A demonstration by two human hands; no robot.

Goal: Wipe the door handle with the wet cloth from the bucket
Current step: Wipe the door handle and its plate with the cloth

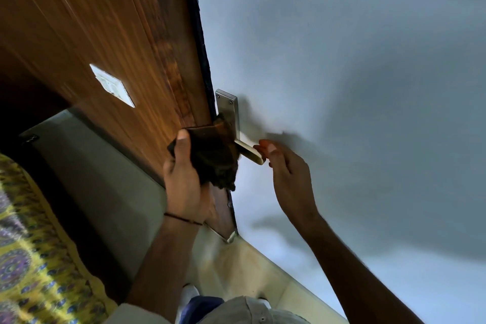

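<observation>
A metal lever door handle [248, 153] sticks out from a steel backplate [228, 108] on the pale grey-blue door [342, 73]. My left hand [184, 173] grips a dark brown wet cloth [213, 158], which is pressed over the inner part of the lever and the lower backplate. My right hand [286, 173] reaches in from the right, its thumb and fingertips touching the free end of the lever. The lever's base is hidden under the cloth. No bucket is in view.
A brown wooden panel [105, 42] with a white switch plate [111, 85] runs along the left of the door's edge. A yellow patterned bed cover [29, 258] lies at lower left. Pale floor [249, 271] shows below, with my feet near the bottom edge.
</observation>
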